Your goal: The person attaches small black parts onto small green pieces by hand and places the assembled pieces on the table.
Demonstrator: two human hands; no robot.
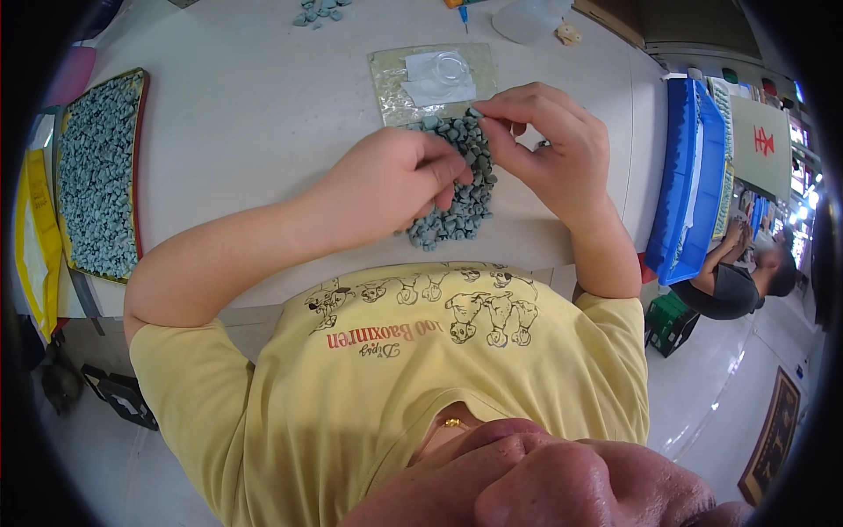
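Observation:
A pile of small blue-green stones (pixel 448 230) lies on the white table in front of me. My right hand (pixel 558 145) is at the pile's far right edge, thumb and forefinger pinched on one blue-green stone (pixel 474 112). Over the left part of the pile, my left hand (pixel 408 176) has its fingers curled together; whatever is between them is hidden. Just beyond the stones lies a flat, yellowish, shiny mat (pixel 386 83). White paper (pixel 419 68) and a clear round ring-like piece (pixel 450 68) rest on it.
On the left, a tray (pixel 140 176) holds many similar stones, beside a yellow-edged bag (pixel 39 237). A few loose stones (pixel 318 12) lie at the far side. A blue bin (pixel 672 176) stands at the right, and another person (pixel 733 285) sits beyond it.

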